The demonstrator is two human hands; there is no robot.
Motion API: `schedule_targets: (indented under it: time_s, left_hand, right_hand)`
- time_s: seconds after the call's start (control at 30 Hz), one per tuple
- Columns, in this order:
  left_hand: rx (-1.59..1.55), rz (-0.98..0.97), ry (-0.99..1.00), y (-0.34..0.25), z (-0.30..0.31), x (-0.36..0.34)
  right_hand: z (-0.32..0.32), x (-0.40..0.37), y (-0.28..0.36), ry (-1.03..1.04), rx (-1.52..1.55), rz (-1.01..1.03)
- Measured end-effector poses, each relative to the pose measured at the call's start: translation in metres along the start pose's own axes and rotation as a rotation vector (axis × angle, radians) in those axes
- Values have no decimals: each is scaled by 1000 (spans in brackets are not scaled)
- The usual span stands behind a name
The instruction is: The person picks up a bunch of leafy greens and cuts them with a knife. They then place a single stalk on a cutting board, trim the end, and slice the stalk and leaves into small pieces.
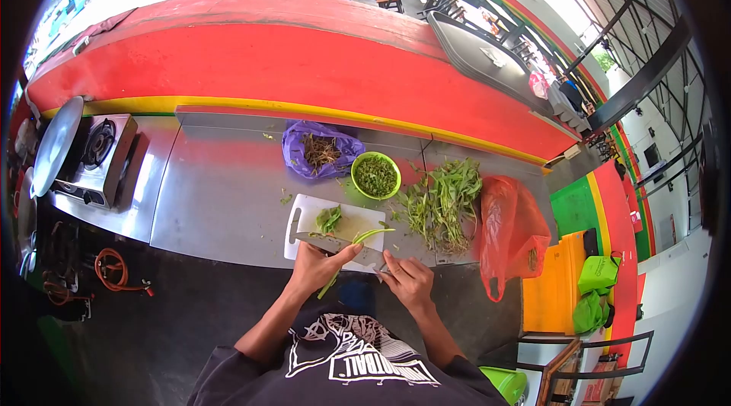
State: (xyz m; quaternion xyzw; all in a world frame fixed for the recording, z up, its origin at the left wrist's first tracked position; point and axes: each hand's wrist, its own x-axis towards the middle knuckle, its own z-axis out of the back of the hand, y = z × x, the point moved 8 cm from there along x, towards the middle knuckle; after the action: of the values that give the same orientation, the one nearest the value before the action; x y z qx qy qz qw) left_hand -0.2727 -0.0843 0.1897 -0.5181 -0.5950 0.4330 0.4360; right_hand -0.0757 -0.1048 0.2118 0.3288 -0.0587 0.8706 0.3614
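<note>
My left hand (314,267) is closed around green stems (371,234) at the near edge of a white cutting board (303,212). The stems stick out above the thumb and below the hand. My right hand (409,279) grips a knife, its handle mostly hidden by the fingers. The wide knife blade (369,257) reaches left across the board's near edge, behind my left thumb. A small clump of cut leaves (329,218) lies on the board. Beyond it stands a lime-green bowl (376,176) of chopped greens. To the right lies a pile of leafy greens (449,204) with roots.
A purple plastic bag (295,148) holds roots and trimmings behind the board. An orange-red plastic bag (512,219) sits at the counter's right end. On the left is a portable gas stove (97,151). A red wall (266,55) runs behind the steel counter (221,200).
</note>
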Motion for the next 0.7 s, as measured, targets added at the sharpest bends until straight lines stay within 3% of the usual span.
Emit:
schedule_targets:
  time_s: [0.53, 0.6, 0.7]
  left_hand:
    - [48, -26, 39, -3, -26, 10]
    - [-80, 27, -51, 7, -28, 9]
    - [-36, 156, -95, 16, -25, 6]
  right_hand:
    - [23, 3, -18, -28, -8, 13]
    - [18, 2, -16, -40, 11, -35]
    - [12, 3, -11, -93, 57, -99]
